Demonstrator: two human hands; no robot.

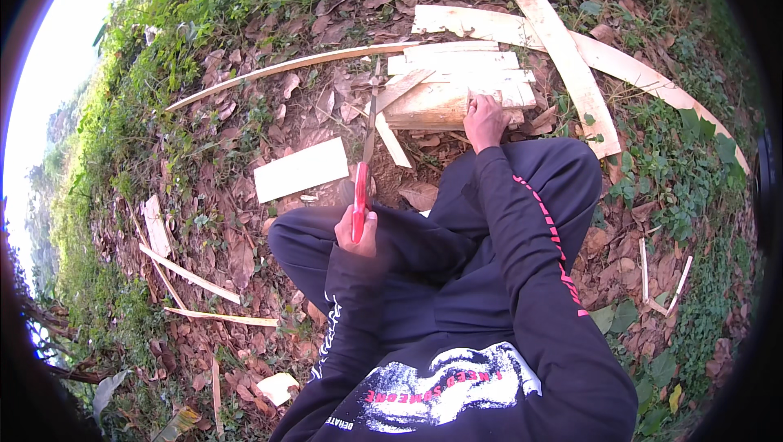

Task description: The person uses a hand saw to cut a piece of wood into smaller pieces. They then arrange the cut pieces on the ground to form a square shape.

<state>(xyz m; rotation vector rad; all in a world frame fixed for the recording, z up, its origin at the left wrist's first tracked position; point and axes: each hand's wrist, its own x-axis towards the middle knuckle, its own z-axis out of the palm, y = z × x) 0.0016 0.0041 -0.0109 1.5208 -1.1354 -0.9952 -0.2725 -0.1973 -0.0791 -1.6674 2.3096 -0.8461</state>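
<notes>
My left hand point(365, 240) is closed around the red handle of a handsaw point(360, 189). Its narrow blade points away from me, left of a thick wooden block point(432, 109). My right hand point(485, 122) rests at the block's right part, fingers bent and drawn together; what they pinch, if anything, is too small to make out. Several short pale wood pieces point(461, 61) lie side by side on and behind the block. A thin wood strip point(391, 140) slants down from its left end. Left of the saw, a pale rectangular board point(300, 170) lies flat on the ground.
A long curved-looking board point(636, 71) lies at the far right, crossed by another plank point(571, 67). Behind the saw runs a long thin strip point(277, 72). Offcuts point(192, 274) are scattered at left, thin sticks point(644, 271) at right. Dry leaves and green plants cover the ground.
</notes>
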